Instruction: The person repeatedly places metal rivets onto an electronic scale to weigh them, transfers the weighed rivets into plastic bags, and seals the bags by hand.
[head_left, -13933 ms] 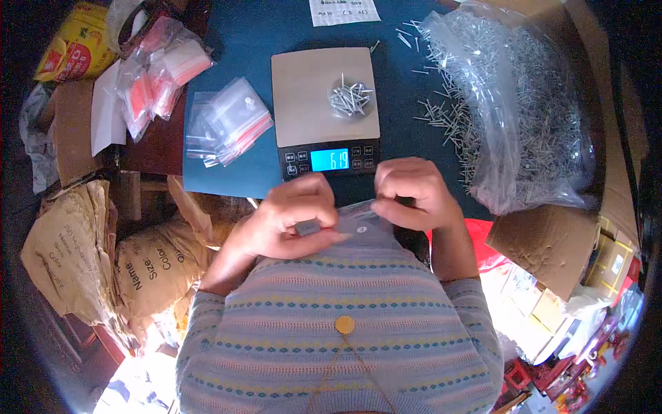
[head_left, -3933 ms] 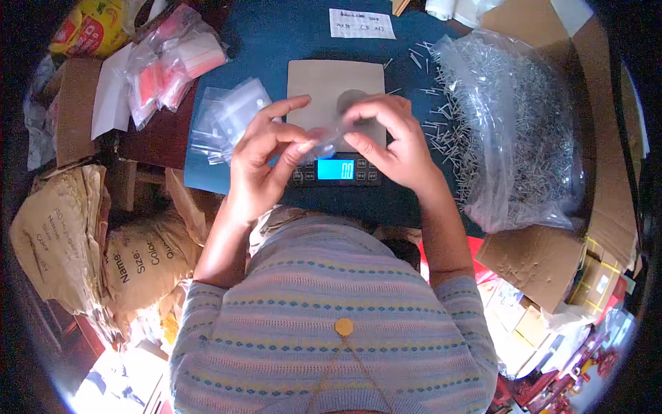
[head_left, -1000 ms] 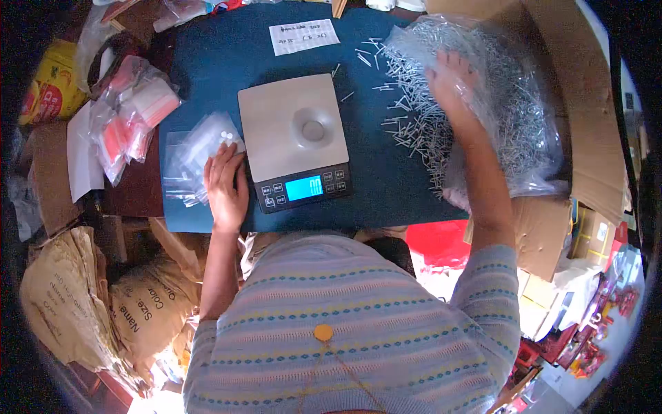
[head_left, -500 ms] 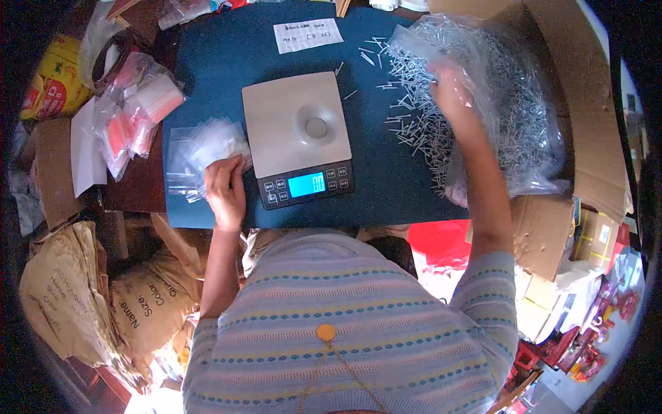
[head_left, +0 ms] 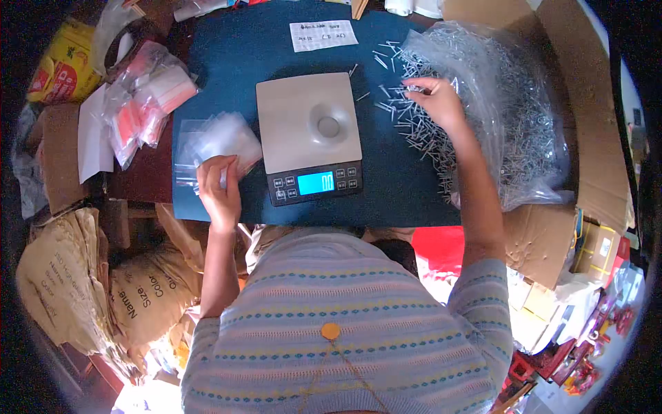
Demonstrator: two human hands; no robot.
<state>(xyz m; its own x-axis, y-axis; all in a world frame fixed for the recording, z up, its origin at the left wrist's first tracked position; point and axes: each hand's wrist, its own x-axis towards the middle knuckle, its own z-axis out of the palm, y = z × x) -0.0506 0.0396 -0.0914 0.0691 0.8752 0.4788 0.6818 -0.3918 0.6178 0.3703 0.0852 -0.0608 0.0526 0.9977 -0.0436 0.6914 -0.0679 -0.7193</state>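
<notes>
In the head view, we rest our left hand (head_left: 219,192), fingers bent, against the small clear bags (head_left: 222,139) near the table's (head_left: 241,41) left edge; we cannot tell whether it pinches one. Our right hand (head_left: 443,103) curls over loose nails (head_left: 422,131) toward the right edge; we cannot tell its grip. The scale (head_left: 293,117) stands between, nearer our edge, reading 0.0.
</notes>
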